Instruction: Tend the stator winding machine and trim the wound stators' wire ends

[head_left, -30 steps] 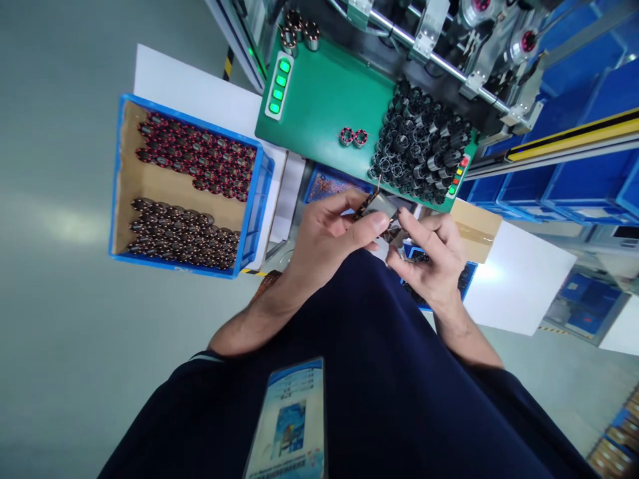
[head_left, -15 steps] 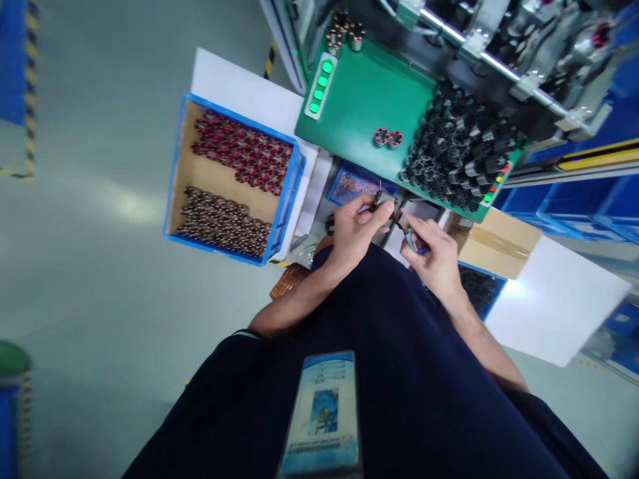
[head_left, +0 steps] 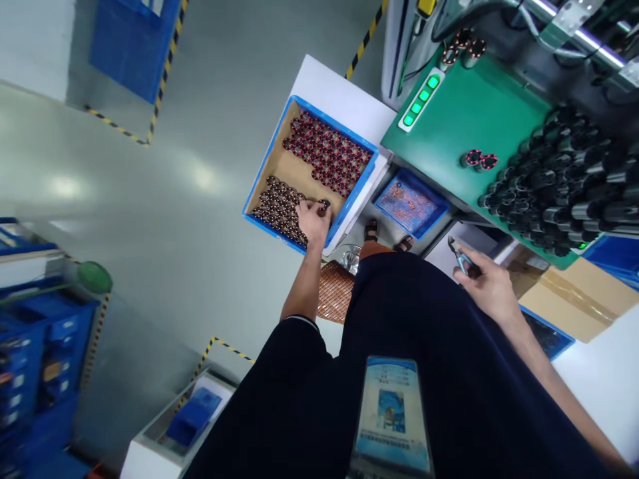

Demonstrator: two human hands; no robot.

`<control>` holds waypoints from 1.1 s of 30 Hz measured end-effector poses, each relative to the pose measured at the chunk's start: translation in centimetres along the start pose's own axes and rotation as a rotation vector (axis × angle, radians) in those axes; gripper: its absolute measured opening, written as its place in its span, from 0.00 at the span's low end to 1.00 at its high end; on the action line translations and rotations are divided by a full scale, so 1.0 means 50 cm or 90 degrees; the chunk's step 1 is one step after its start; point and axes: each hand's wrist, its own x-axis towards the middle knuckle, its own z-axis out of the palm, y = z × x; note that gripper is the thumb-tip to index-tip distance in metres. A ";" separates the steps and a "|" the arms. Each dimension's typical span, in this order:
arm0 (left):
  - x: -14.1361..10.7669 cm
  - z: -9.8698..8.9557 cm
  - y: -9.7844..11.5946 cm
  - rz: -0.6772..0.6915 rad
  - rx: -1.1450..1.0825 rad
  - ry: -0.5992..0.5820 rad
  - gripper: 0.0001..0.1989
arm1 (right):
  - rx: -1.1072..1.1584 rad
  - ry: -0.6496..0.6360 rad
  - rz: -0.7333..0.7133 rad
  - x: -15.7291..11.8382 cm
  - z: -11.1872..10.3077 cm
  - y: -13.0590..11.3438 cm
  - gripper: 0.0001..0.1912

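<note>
My left hand (head_left: 314, 223) reaches into the blue-rimmed bin (head_left: 253, 187), its fingers closed around a small dark round part (head_left: 324, 204) beside the copper-coloured parts (head_left: 279, 206). Red-and-black ring parts (head_left: 329, 150) fill the upper side of that bin. Over on the right, my right hand (head_left: 486, 283) grips small cutters (head_left: 460, 256) with light blue handles, their tips pointing up and left. Two red-topped rings (head_left: 479, 160) stand on the green mat (head_left: 456, 126).
Black cylindrical parts (head_left: 554, 179) crowd the mat's right side. A blue tray (head_left: 412, 203) with small copper-coloured bits lies below the mat. A cardboard box (head_left: 582, 299) is at right; a woven brown seat (head_left: 335, 293) is near my left forearm.
My left hand has moved left from beside the cutters into the bin, carrying a small part. My right hand keeps the cutters, now apart from the left. The view has shifted left.
</note>
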 end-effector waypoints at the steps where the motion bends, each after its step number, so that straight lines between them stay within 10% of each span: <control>1: 0.015 0.008 -0.014 -0.004 0.028 0.001 0.03 | -0.011 -0.006 -0.012 0.007 -0.001 -0.008 0.32; 12: 0.008 0.048 -0.033 -0.032 0.073 0.081 0.19 | -0.017 -0.017 -0.036 0.036 0.003 -0.052 0.33; 15: -0.010 0.070 0.064 0.093 -0.030 0.061 0.25 | 0.011 -0.007 -0.018 0.022 0.001 -0.046 0.33; 20: -0.020 0.161 0.343 0.430 -0.194 -0.115 0.21 | 0.045 0.024 0.016 -0.011 -0.013 -0.033 0.35; 24: -0.016 0.249 0.521 0.647 -0.052 -0.299 0.26 | 0.065 0.063 0.052 -0.049 -0.029 -0.012 0.35; 33: 0.008 0.315 0.607 0.696 0.036 -0.309 0.06 | 0.106 0.134 0.198 -0.135 -0.029 0.054 0.35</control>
